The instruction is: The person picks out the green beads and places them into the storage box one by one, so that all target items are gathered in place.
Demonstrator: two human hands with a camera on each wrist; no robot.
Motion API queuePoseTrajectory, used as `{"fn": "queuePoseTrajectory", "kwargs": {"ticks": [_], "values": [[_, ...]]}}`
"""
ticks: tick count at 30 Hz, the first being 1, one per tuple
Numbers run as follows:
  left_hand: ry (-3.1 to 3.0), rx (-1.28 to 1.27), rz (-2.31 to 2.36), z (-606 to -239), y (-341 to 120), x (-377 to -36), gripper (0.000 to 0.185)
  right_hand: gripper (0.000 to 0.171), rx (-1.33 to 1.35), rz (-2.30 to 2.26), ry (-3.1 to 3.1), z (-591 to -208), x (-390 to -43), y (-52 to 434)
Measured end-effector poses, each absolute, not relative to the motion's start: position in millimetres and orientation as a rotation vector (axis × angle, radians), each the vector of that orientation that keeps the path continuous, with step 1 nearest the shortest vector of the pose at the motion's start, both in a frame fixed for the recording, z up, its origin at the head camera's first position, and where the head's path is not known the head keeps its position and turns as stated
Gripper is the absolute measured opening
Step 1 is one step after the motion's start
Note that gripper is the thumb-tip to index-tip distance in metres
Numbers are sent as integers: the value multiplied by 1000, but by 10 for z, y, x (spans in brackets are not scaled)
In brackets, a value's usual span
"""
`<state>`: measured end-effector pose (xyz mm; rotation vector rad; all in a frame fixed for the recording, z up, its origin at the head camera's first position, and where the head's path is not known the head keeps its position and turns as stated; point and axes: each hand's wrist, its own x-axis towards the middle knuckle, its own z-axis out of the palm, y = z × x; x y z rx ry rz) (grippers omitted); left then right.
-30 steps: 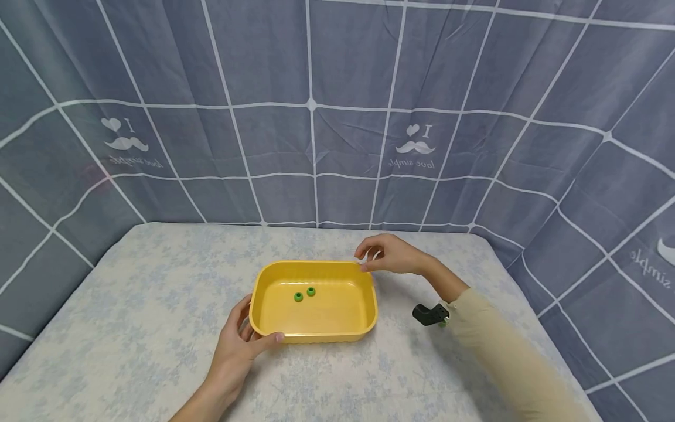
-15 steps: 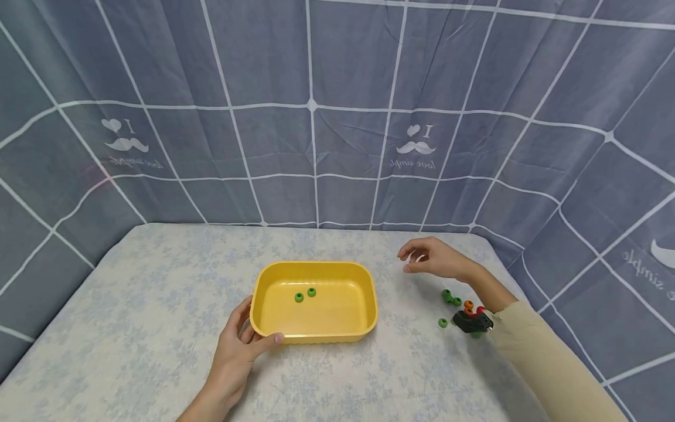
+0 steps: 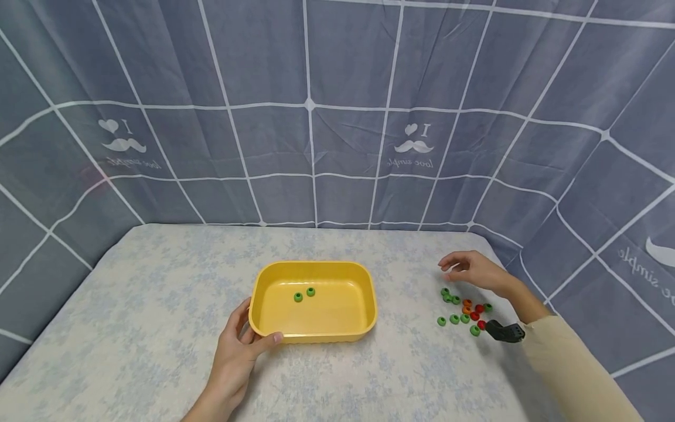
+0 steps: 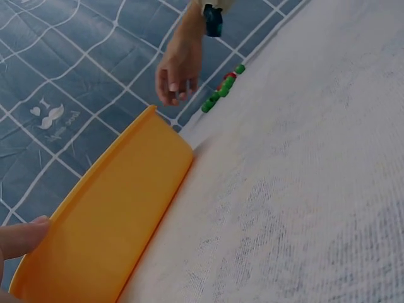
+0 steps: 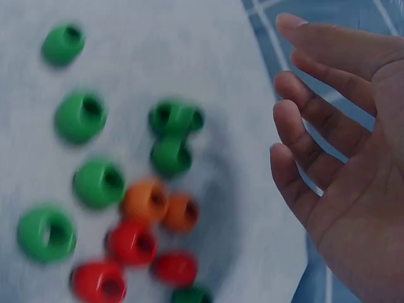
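Note:
My left hand point(image 3: 236, 353) grips the near left corner of a yellow plastic tray point(image 3: 316, 339), its thumb over the rim and its fingers along the side. Inside the tray lie two green beads point(image 3: 298, 297). To the right, my right hand point(image 3: 477, 272) hovers above the table, its fingers loosely bent and nothing between them. Just below it lies a loose group of beads with holes: several green beads point(image 5: 81, 118), two orange beads point(image 5: 145, 201) and several red beads point(image 5: 131, 243). The right wrist view shows the right palm and fingers apart from the beads.
A pale floral cloth point(image 3: 174, 293) covers the table. Behind and beside it hangs a blue-grey curtain point(image 3: 274, 140) with white grid lines. A black wrist camera mount point(image 3: 504, 332) sits at the right sleeve, close to the beads.
My right hand has moved right, from the tray's far right corner to above the beads, uncovering them from behind the forearm. The left hand and tray have stayed put.

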<state>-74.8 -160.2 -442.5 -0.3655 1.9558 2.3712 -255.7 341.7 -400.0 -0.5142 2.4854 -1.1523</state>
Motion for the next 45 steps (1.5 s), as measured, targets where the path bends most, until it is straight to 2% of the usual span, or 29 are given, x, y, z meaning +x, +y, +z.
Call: {"fn": "queuePoseTrajectory", "kwargs": {"ticks": [9, 15, 19, 26, 37, 45], "values": [[1926, -367, 2414, -4466, -1582, -727, 104, 39, -382, -1147, 2401, -4244, -2394, 3733], [1945, -385, 2389, -4480, -1591, -697, 104, 41, -370, -1144, 2348, -4381, -2331, 3724], [1955, -414, 2373, -4472, -1594, -693, 103, 36, -374, -1117, 2385, -4409, -2323, 3692], [1970, -407, 2358, -4462, -1596, -718, 104, 26, -410, -1140, 2380, -4413, -2293, 3691], [1998, -385, 2335, -4435, -1609, -743, 105, 23, -371, -1205, 2391, -4360, -2370, 3753], [1988, -371, 2344, -4440, -1619, -738, 108, 25, -405, -1145, 2505, -4186, -2493, 3601]]}}
